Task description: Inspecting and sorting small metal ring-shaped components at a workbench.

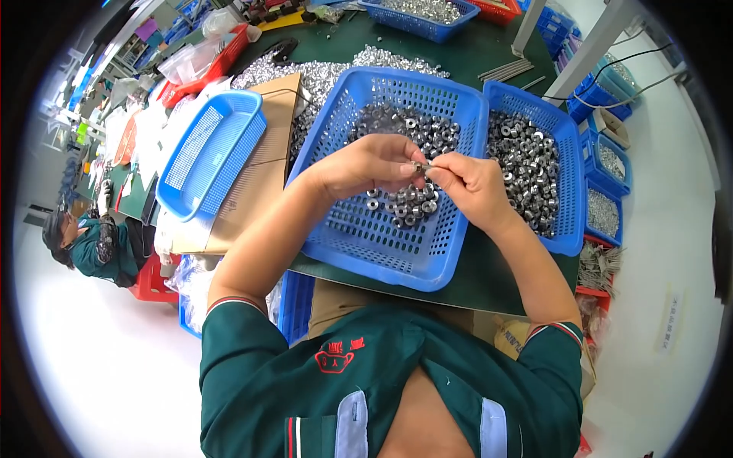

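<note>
Above a blue perforated basket (pixel 366 256), my left hand (pixel 370 164) and my right hand (pixel 475 187) meet, fingertips nearly touching. Between them they pinch a small metal part (pixel 421 167); its exact shape is mostly covered by my fingers. Many small ring-shaped metal pieces (pixel 408 210) lie in the basket beneath my hands, some of them hidden by the left hand and wrist. Close to my right hand, a second blue basket (pixel 566 206) holds a deep heap of similar dark and shiny metal rings (pixel 527 175).
Left of the baskets, an empty blue basket (pixel 248 133) rests on cardboard (pixel 256 183). Shiny metal pieces (pixel 374 59) are piled behind. Metal rods (pixel 506 70) lie near a white post (pixel 584 53). Blue bins (pixel 611 164) line the right side. A co-worker (pixel 99 244) sits far left.
</note>
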A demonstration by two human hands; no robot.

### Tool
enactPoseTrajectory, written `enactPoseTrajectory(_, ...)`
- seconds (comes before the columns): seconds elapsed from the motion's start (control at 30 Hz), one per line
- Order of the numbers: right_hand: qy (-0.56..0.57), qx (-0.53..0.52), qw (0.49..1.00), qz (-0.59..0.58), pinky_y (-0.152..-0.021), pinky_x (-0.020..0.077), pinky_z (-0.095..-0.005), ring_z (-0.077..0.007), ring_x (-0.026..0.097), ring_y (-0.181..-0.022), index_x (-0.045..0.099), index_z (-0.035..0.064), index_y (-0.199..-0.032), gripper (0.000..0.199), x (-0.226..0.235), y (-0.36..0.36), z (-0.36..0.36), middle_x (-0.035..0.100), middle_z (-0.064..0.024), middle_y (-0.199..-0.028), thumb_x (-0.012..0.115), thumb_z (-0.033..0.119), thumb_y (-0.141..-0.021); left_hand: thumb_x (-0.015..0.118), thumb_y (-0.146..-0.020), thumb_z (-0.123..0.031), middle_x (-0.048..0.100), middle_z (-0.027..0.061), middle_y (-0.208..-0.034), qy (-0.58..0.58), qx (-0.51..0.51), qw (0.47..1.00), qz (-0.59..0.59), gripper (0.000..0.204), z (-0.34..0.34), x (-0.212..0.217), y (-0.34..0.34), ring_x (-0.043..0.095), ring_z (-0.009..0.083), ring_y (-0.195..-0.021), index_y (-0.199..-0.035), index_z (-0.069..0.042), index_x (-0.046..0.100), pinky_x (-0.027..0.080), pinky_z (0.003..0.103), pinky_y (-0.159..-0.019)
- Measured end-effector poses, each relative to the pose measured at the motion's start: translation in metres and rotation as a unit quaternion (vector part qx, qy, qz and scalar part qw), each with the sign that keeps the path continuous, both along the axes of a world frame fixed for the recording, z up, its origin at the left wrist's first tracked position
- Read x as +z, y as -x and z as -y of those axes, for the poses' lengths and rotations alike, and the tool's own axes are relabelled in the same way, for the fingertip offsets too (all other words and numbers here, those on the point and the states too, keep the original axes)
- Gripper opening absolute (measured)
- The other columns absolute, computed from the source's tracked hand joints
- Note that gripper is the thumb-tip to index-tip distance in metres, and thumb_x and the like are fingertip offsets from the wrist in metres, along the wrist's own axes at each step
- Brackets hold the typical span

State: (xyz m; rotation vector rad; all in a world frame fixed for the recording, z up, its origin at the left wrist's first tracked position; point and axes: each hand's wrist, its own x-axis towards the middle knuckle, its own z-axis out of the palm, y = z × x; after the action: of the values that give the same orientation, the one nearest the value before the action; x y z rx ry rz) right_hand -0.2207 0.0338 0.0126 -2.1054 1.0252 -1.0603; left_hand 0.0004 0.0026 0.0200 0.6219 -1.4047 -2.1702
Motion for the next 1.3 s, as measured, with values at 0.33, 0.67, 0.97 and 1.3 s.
enactPoseTrajectory(0.33,0.206,-0.014,0.977,-0.061,-0.051,0.0452,-0.0359,-0.0285,0.059,-0.060,0.058,0.0058,-0.083,0.009,-0.005,-0.003,0.006,0.060,-0.0091,-0.070,0.064,0.013,-0.082,0.063,-0.089,-0.020,0.062,0.0088,-0.083,-0.007,0.065,0.997,0.034,0.024,-0.001,-0.005,0.006,0.047,0.0074,-0.064,-0.098,-0.001,0.053,0.035,0.019,-0.056)
enactPoseTrajectory(0.67,0.331,-0.029,0.930,-0.156,-0.047,0.0437,-0.0349,-0.0250,0.057,-0.055,0.054,0.0061,-0.079,0.012,-0.003,-0.005,0.000,0.055,-0.0070,-0.064,0.066,0.011,-0.078,0.057,-0.093,-0.019,0.059,0.0053,-0.071,-0.149,0.009,0.988,-0.029,0.014,0.002,-0.014,0.007,0.040,0.0058,-0.053,-0.088,-0.006,0.055,0.028,0.020,-0.046)
enactPoseTrajectory(0.97,0.049,-0.029,0.998,-0.021,-0.046,0.0415,-0.0334,-0.0251,0.056,-0.050,0.059,0.0035,-0.073,0.023,-0.003,-0.003,0.008,0.056,-0.0118,-0.058,0.061,0.021,-0.088,0.063,-0.090,-0.019,0.063,0.0053,-0.077,0.067,0.121,0.989,0.057,0.017,-0.003,-0.003,0.017,0.051,0.0061,-0.061,-0.094,-0.004,0.057,0.037,0.018,-0.053)
enactPoseTrajectory(1.3,-0.057,-0.013,0.998,0.034,-0.050,0.0397,-0.0295,-0.0153,0.051,-0.052,0.059,0.0013,-0.080,0.029,0.002,-0.002,0.005,0.055,-0.0086,-0.059,0.055,0.027,-0.094,0.060,-0.081,-0.003,0.063,0.0091,-0.084,-0.045,0.098,0.992,0.068,0.013,0.019,-0.010,-0.010,0.049,0.0092,-0.059,-0.093,-0.004,0.054,0.035,0.021,-0.048)
